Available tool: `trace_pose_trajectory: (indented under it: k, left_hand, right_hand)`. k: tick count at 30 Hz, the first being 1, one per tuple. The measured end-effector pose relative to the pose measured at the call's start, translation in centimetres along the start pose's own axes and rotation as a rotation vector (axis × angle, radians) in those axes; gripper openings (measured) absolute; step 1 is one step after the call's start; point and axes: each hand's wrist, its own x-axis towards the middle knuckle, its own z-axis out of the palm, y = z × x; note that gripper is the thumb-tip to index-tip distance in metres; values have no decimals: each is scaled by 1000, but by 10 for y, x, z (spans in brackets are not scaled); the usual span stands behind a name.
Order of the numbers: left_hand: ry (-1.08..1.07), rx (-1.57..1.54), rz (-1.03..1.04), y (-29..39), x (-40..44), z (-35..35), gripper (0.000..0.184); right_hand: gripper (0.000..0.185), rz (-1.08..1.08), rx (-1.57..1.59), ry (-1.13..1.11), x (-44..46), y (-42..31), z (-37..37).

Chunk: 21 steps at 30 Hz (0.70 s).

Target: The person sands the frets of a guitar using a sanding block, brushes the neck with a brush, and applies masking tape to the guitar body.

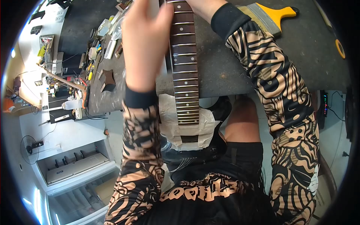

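Note:
A black electric guitar (217, 144) lies with its body against my lap and its neck pointing away over the workbench. Its dark fretboard (185, 69) has shiny metal frets and pale dot inlays; no strings run over it. Creased masking tape (170, 127) covers the body around the fretboard's end. My left hand (146, 45), smeared by motion, is over the left edge of the upper neck, thumb apart from the rest; its fingertips are cut off by the frame. Only the wrist end of my right hand (204, 8) shows beside the neck at the top; its fingers are hidden.
A wide brush with a yellow handle (282, 17) lies on the dark workbench (225, 71) at the right. Several tools and small items crowd the bench's left side, near a dark curved block (107, 80). An orange-handled tool (339, 48) is at the far right.

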Motion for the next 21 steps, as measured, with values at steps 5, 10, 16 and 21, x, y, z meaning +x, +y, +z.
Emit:
trace_pose_trajectory:
  k: [5, 10, 16, 21]
  left_hand:
    - [0, 104, -129, 17, -134, -25, 79]
    - [49, 91, 155, -2, 9, -6, 72]
    - [104, 2, 83, 0, -14, -1, 61]
    - [56, -11, 24, 14, -109, -11, 78]
  right_hand:
    - [38, -506, -306, -3, 6, 37, 7]
    - [38, -100, 11, -38, 0, -1, 4]
    - [39, -94, -13, -87, -4, -6, -3]
    - [41, -201, -104, 36, 3, 13, 11]
